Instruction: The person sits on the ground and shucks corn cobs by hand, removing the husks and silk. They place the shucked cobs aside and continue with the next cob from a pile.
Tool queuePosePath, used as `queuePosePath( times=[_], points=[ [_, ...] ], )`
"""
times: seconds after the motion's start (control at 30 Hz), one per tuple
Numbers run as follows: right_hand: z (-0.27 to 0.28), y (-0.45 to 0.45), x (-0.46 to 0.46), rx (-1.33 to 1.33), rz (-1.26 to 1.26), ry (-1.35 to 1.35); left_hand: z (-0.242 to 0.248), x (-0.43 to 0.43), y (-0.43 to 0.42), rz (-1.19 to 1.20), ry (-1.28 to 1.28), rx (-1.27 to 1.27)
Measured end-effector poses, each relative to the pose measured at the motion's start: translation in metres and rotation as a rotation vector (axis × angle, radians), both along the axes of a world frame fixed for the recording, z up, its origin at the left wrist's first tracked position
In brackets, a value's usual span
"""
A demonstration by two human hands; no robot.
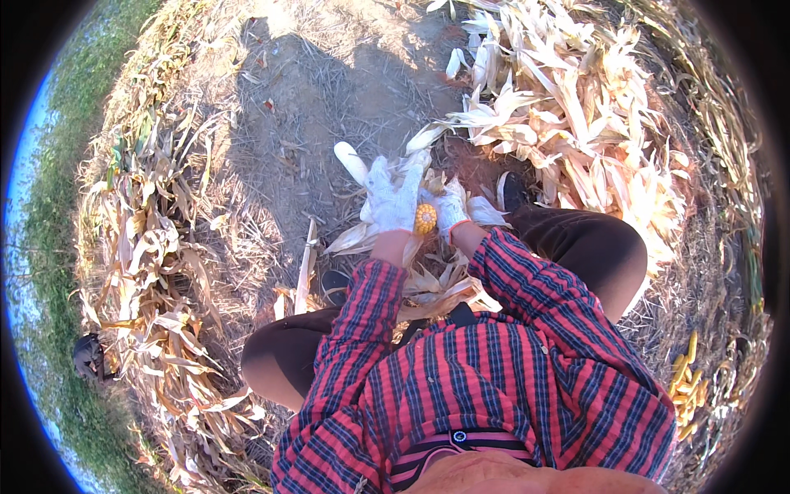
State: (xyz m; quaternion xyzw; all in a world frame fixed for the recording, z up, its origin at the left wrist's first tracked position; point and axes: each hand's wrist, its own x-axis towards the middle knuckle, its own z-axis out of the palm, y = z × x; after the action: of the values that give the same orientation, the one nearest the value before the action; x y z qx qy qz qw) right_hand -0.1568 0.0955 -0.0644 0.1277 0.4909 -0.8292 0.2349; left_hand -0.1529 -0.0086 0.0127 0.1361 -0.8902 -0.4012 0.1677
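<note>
My left hand [392, 194], in a white work glove, lies against pale corn husks, its fingers pointing away from me. Between my two hands the butt end of a yellow corn cob [425, 219] shows among the husks. My right hand [451, 209], gloved too, is bent around the right side of the cob and husks, and looks closed on them. How the left fingers are set on the husk is hard to tell. A pale husk-covered ear [351, 162] sticks out beyond my left hand. Loose dry husks [441, 287] lie below my hands, between my legs.
A large heap of pale husks [574, 105] rises at the right. Dry corn stalks and leaves [160, 296] run along the left. Bare yellow cobs [686, 392] are piled at the lower right. Another person [89, 357] is bent over at the far left. Straw-strewn soil [296, 111] lies ahead.
</note>
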Motion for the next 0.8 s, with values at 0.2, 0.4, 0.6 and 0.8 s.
queuePosePath(
  times=[0.2,0.4,0.6,0.8],
  points=[
    [0.024,0.038,-0.024,0.535,-0.261,0.680,0.004,0.007,0.026,-0.176,-0.343,0.522],
    [0.033,0.029,-0.028,0.001,-0.458,0.376,-0.001,0.037,0.036,-0.666,-0.169,0.751],
    [0.060,0.073,-0.048,0.395,-0.562,0.243,0.010,0.033,0.033,-0.533,-0.711,1.236],
    [0.049,0.100,-0.064,0.517,-0.547,0.019,0.007,0.034,0.044,-0.704,-0.629,1.006]
  ],
)
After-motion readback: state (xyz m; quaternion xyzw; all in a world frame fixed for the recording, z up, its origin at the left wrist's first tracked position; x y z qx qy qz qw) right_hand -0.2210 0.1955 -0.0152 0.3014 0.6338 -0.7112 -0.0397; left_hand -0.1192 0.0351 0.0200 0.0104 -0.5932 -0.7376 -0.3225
